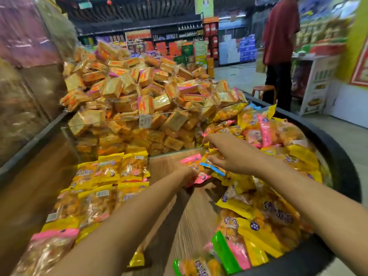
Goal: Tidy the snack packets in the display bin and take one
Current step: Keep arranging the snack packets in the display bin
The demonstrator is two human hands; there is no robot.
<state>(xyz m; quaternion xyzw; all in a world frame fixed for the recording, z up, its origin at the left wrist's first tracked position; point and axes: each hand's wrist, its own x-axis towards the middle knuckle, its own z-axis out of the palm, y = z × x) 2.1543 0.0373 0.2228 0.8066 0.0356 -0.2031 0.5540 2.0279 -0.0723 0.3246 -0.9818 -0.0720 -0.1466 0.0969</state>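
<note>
Yellow, pink and green snack packets fill the wooden-floored display bin (179,220). Neat rows of yellow packets (111,172) lie on the left, and a loose heap of packets (278,196) lies on the right. My left hand (186,172) grips a pink packet (196,166) near the bin's middle. Just to its right, my right hand (229,152) pinches a yellow packet with a blue edge (212,163) over the heap. Both arms reach forward from the bottom of the view.
A clear divider (143,120) walls off a tall pile of square orange-wrapped snacks (139,92) behind. The bin's black rim (342,162) curves round the right side. A person in a red shirt (280,36) stands at the aisle beside a small stool (262,89).
</note>
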